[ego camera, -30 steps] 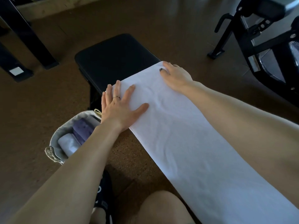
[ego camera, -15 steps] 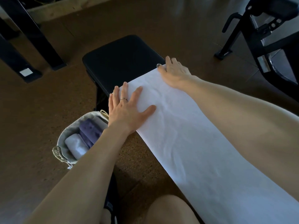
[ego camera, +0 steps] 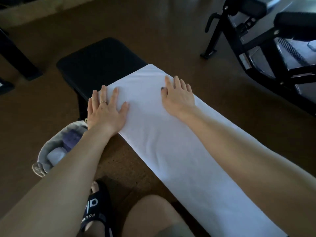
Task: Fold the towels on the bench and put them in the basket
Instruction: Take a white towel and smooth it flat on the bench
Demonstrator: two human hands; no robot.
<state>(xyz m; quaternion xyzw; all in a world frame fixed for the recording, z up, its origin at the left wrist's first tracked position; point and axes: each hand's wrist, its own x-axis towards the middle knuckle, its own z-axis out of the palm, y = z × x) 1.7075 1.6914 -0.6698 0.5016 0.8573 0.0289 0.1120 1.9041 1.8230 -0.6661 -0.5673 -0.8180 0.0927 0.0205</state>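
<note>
A long white towel (ego camera: pixel 171 151) lies stretched along the black padded bench (ego camera: pixel 102 60), running from the bench's middle toward the lower right. My left hand (ego camera: pixel 106 112) lies flat with spread fingers on the towel's left edge near its far end. My right hand (ego camera: pixel 178 98) presses flat on the towel's right side, a little back from the far end. A grey fabric basket (ego camera: pixel 42 154) stands on the floor left of the bench, partly behind my left forearm, with a purple towel (ego camera: pixel 71 138) and a white towel (ego camera: pixel 55 155) folded inside.
Brown cork-like floor surrounds the bench. A black exercise machine frame (ego camera: pixel 248 48) stands at the upper right. Dark legs of other equipment (ego camera: pixel 22 65) are at the far left. My foot in a black slide sandal (ego camera: pixel 95 206) and my knee (ego camera: pixel 150 216) are at the bottom.
My right hand has slid back from the towel's far right corner toward me along the right side. My left hand stays flat on the left edge. The view has shifted slightly.
</note>
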